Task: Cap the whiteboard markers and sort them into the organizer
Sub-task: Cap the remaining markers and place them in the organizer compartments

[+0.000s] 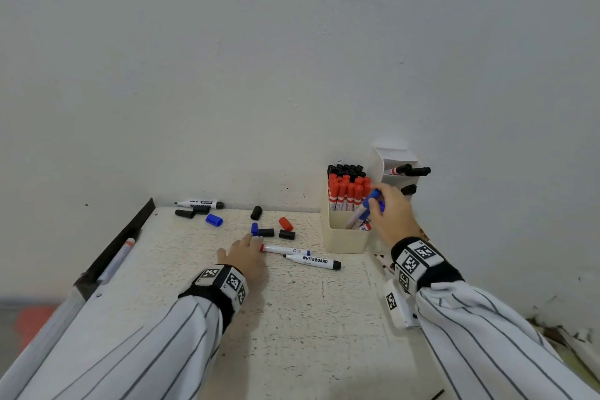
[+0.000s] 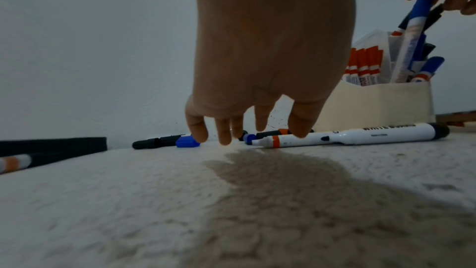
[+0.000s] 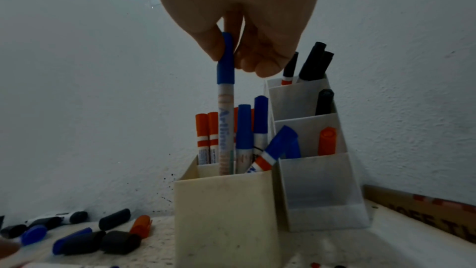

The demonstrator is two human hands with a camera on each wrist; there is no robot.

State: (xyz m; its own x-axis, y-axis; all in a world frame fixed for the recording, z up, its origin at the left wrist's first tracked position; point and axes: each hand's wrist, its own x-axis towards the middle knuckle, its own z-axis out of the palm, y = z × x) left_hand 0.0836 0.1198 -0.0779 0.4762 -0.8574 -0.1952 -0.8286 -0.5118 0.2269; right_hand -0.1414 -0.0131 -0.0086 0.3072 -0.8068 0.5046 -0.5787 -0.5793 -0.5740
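Right wrist view shows the step in hand: the right hand (image 3: 231, 17) pinches the blue cap end of a slim blue-capped white whiteboard marker (image 3: 226, 113), thumb and fingers (image 3: 213, 46) curled round the cap, and holds it upright with its lower end already inside the front compartment of the cream plastic organizer (image 3: 226, 211). Other blue-capped markers stand there, with red-capped ones in the compartment behind. I judge this to be the sorting of one finished marker, nearly done; what remains is to let it drop and release.

Head view shows the left hand (image 1: 245, 253) low over the speckled white worktop (image 1: 292, 318), fingers loosely spread and holding nothing, its tips just beside an uncapped white marker with a red collar (image 1: 285, 249). Another white marker printed WHITE BOARD, with a black end (image 1: 313, 261), lies just beside it. Loose caps lie beyond: a red cap (image 1: 285, 223), blue ones and several black ones.

The next move probably calls for picking up the red-collared marker and matching it with the red cap, pressed on straight until it seats.
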